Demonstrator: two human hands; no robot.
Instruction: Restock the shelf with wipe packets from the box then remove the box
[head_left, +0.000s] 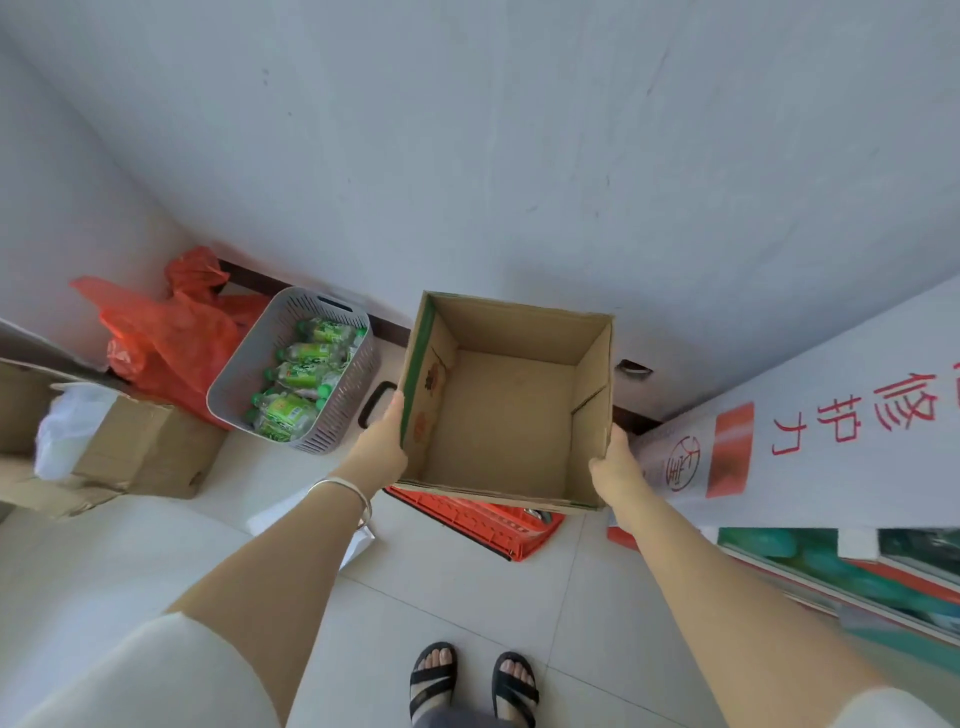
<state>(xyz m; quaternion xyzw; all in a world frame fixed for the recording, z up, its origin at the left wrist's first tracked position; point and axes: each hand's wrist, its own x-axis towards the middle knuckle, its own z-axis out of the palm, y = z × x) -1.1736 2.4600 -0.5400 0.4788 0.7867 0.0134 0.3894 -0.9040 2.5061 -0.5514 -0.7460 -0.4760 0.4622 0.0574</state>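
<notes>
Gripping the open brown cardboard box (498, 415) by its two side walls, the left hand (382, 441) and the right hand (615, 465) each had fingers curled round a near corner, and the box sat in the middle of the frame with its mouth turned up to the camera. Its inside showed only bare cardboard, with no wipe packets visible, so the restocking part looked finished, and the removal of the box seemed to be the step in hand. The box overlapped an orange slatted plastic crate (483, 519) on the pale tiled floor; whether it rested on the crate or hung above it could not be told. What looked like the edge of the shelf (831, 561) crossed the lower right of the frame, with blurred green goods too unclear to name. Left of the box stood a grey perforated plastic basket (343, 410) of green-labelled bottles (301, 374), with a red plastic bag (171, 332) beyond it. What was left, by this judgement, was to carry the empty box away and set it down.
</notes>
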